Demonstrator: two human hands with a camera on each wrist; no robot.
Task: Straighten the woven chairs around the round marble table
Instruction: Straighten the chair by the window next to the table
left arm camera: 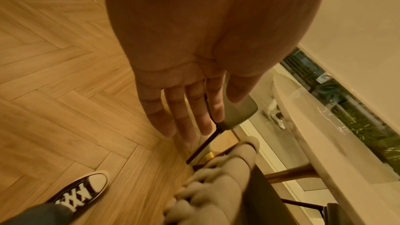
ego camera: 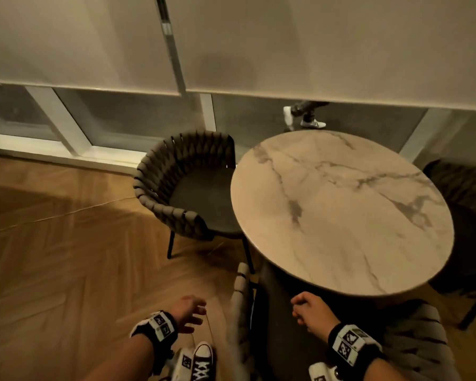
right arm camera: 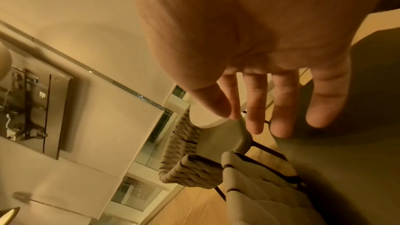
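Woven chair (ego camera: 187,185) faces right, toward marble table (ego camera: 341,210) | hands free

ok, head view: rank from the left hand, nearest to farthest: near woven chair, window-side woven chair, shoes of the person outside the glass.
From the left hand:
1. Near woven chair, its arm just right of the hand.
2. Window-side woven chair, ahead, left of the marble table.
3. Passer-by's white shoes, beyond the glass, past the table.

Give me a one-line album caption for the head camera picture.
Both hands, left and right, hover open over the nearest woven chair at the round marble table.
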